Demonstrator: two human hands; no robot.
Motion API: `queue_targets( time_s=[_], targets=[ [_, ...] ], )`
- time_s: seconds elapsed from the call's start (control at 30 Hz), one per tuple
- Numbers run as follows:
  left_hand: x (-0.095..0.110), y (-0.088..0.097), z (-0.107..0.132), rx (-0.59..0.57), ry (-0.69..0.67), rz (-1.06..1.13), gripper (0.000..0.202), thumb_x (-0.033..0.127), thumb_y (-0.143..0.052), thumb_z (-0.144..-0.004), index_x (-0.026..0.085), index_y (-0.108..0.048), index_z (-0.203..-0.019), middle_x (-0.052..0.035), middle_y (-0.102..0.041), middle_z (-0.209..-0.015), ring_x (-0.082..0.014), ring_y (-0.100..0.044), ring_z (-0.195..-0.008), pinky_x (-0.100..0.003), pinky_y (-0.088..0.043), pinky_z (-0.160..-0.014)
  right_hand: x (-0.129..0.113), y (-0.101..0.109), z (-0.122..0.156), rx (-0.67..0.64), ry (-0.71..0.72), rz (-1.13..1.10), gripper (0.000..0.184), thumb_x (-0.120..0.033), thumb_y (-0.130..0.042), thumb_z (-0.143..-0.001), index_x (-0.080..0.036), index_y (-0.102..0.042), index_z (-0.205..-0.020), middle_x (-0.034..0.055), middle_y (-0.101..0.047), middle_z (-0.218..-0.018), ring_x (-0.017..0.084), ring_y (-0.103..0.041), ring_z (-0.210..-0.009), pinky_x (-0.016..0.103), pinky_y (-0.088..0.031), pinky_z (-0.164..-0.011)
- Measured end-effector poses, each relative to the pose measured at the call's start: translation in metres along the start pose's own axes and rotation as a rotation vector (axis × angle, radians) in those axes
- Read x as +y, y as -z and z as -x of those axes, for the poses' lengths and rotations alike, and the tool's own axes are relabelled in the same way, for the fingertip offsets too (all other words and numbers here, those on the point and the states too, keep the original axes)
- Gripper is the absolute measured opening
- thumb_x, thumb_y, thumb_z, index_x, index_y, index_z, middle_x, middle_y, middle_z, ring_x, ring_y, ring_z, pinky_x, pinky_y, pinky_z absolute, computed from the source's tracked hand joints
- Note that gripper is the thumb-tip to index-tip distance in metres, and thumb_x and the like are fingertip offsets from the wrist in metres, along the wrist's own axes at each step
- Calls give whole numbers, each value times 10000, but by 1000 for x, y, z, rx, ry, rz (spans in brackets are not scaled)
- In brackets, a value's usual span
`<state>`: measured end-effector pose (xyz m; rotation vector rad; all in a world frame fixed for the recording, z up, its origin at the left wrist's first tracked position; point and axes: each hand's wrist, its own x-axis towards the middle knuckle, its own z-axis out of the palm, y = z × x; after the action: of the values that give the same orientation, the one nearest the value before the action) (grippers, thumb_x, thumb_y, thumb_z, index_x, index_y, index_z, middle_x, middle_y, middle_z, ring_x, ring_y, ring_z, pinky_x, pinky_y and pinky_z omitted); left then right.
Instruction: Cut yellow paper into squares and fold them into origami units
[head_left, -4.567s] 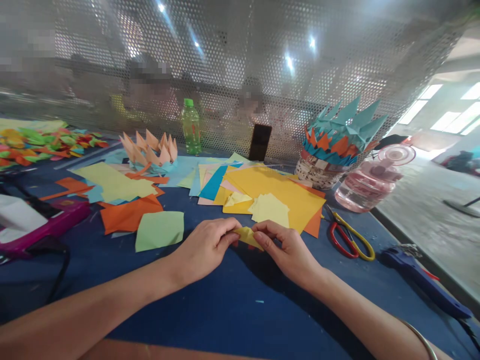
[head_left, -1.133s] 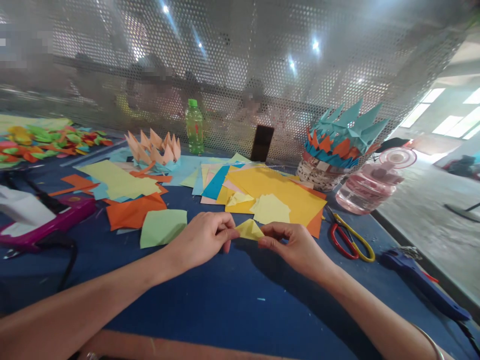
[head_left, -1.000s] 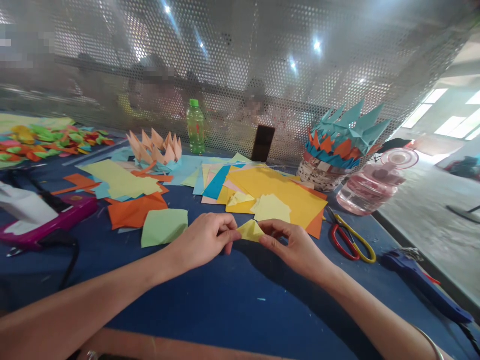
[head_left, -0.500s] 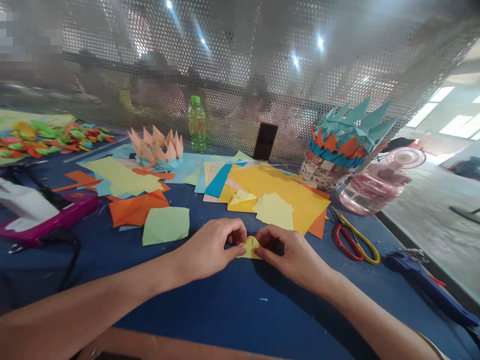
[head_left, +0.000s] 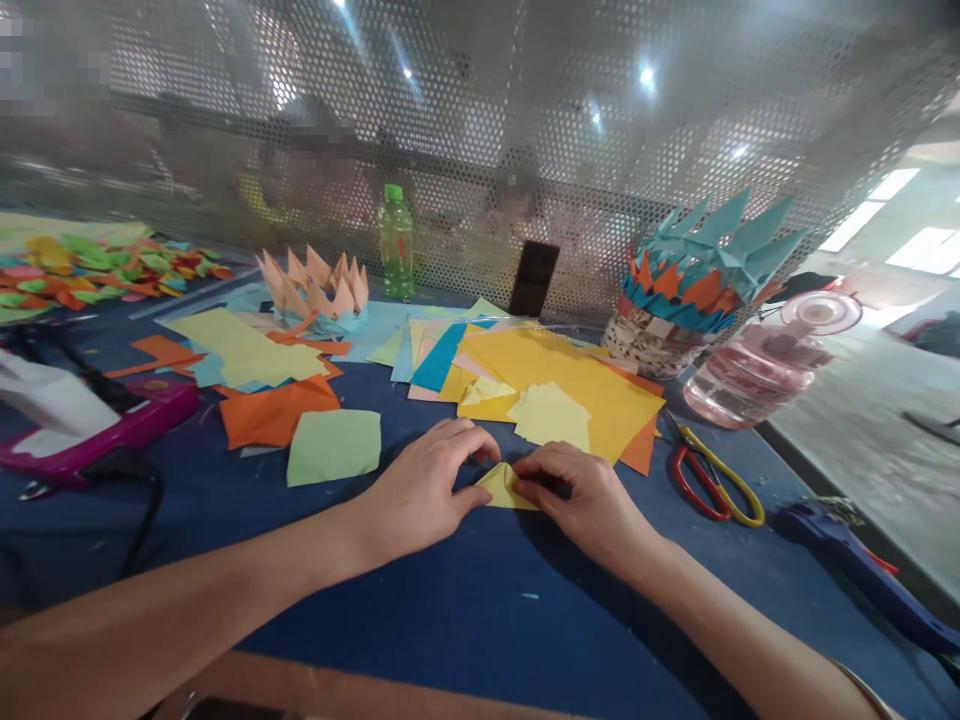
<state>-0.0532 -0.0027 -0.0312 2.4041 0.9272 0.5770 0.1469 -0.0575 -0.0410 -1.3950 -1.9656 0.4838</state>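
A small folded piece of yellow paper [head_left: 501, 489] lies on the blue table top [head_left: 480, 620], its point towards my left hand. My right hand [head_left: 577, 495] presses down on its right end, and the fingers hide part of it. My left hand [head_left: 427, 482] arches just beside the paper's left tip, with the thumb below the tip and the fingers above it. I cannot see clear contact there. A pale green sheet [head_left: 334, 447] lies to the left of my left hand, and loose yellow sheets [head_left: 551, 415] lie just beyond my right hand.
Red-and-yellow-handled scissors [head_left: 709, 482] and a blue tool [head_left: 855, 570] lie to the right. Farther back stand a pink water bottle [head_left: 757, 365], a green bottle [head_left: 396, 245], and folded paper crowns [head_left: 315, 285]. A perforated metal screen [head_left: 480, 130] rises behind the table.
The yellow paper now lies flatter on the table with more of it showing. My left hand has opened and drawn slightly left, while my right hand presses on the paper.
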Motion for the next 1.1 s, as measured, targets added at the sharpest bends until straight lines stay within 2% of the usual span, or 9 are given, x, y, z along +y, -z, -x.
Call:
queue_targets(
  time_s=[0.3, 0.43, 0.63, 0.83, 1.1],
  targets=[
    [0, 2, -1, -15, -20, -14, 195, 159, -684, -758, 202, -591, -924, -6, -584, -950, -190, -519, -948, -339, -410, -844, 3, -1, -1, 5, 9, 19, 176, -102, -680, -774, -221, -701, -901, 9, -695, -875, 155, -620, -845, 268, -478, -751],
    [-2, 2, -2, -17, -14, -11, 159, 171, -680, -762, 204, -616, -904, -15, -594, -952, -195, -531, -954, -342, -408, -849, 1, -1, -1, 10, 14, 20, 165, -88, -672, -768, -217, -688, -870, 5, -688, -851, 154, -617, -828, 270, -478, -745],
    [1, 2, -2, -17, -1, 31, 53, 180, -635, -795, 191, -632, -847, -12, -614, -861, -164, -561, -833, -291, -427, -760, -1, -1, -1, 10, -7, 11, 126, -93, -643, -773, -213, -643, -812, -18, -655, -758, 131, -601, -731, 249, -470, -691],
    [3, -1, -4, 0, -2, 75, 59, 184, -577, -823, 180, -636, -824, -2, -641, -778, -128, -566, -685, -238, -422, -632, -2, -2, -1, 8, 6, 15, 65, -151, -617, -813, -211, -638, -803, -3, -663, -760, 141, -605, -721, 262, -473, -685],
    [3, 3, -6, 9, -3, 79, 103, 167, -573, -826, 186, -674, -824, 8, -675, -792, -121, -598, -696, -224, -415, -632, 0, -3, -2, -7, -5, 33, 78, -137, -634, -805, -215, -626, -808, -20, -658, -771, 125, -590, -717, 242, -450, -676]
  ],
)
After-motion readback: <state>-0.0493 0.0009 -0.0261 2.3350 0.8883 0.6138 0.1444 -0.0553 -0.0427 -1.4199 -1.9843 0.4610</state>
